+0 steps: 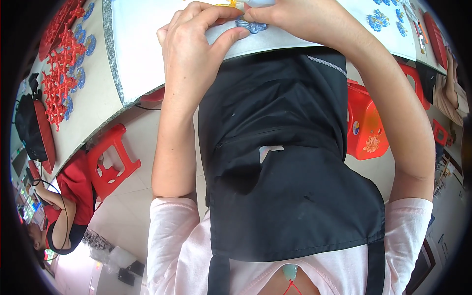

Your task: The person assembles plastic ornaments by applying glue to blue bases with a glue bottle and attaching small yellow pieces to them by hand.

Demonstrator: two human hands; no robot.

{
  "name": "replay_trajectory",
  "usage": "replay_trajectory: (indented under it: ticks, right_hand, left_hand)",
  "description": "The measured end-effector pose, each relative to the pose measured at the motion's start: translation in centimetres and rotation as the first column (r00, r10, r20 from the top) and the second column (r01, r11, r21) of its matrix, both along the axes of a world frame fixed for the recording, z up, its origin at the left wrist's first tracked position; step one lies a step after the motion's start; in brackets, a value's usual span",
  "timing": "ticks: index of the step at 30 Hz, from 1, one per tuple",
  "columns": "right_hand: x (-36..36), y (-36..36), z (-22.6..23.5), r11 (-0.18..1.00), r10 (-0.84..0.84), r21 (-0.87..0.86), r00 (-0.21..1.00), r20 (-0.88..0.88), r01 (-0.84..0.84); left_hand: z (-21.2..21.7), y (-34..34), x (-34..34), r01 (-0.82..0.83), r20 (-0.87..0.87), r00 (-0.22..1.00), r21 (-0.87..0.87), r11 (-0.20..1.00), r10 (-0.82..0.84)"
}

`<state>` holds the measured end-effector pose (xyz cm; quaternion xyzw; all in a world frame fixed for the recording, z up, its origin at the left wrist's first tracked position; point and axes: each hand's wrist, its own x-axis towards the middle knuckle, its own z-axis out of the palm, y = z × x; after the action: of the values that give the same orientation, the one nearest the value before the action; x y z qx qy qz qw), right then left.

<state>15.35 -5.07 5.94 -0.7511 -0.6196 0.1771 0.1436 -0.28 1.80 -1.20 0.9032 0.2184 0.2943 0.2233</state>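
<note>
A glossy, see-through blue ornament with rounded, petal-like lobes [251,26] lies on the white work surface. My left hand [194,37] is at its left edge, with the thumb tip against it and the index finger bent above. The other left fingers are curled under. A small yellow piece [230,4] shows just past the left fingertips, partly cut off by the top edge. My right hand [300,18] comes in from the right, its fingers closed near the ornament's upper side. Something whitish [261,2] shows by those fingers, too hidden to name.
More blue ornaments [377,20] lie at the right of the white sheet [140,54], near slim tools [421,37]. Red knotted pieces [61,69] and blue ones cover the left table. A red stool [115,160] and a seated person [66,211] are at left; a red chair [366,125] stands right.
</note>
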Motion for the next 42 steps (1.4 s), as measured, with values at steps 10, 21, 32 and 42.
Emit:
replay_trajectory:
  ticks: [10,21,32,42]
  right_hand:
    - [-0.4,0.0,0.5,0.997,-0.033,-0.068,0.999,0.032,0.035]
    - [-0.3,0.1,0.6,0.997,-0.044,-0.064,0.999,0.017,0.045]
    - [-0.4,0.0,0.3,0.998,-0.041,-0.038,0.998,0.037,0.042]
    - [0.2,0.2,0.9,0.989,-0.043,-0.142,0.995,-0.094,0.029]
  left_hand:
    - [0.0,0.0,-0.1,0.017,-0.001,1.000,-0.120,0.993,-0.017]
    - [3.4,-1.1,0.7,-0.086,-0.117,0.992,-0.315,0.945,0.051]
    - [0.4,0.1,0.0,0.034,0.000,0.999,-0.125,0.992,-0.034]
    - [0.4,0.1,-0.2,0.005,-0.022,1.000,-0.134,0.991,-0.008]
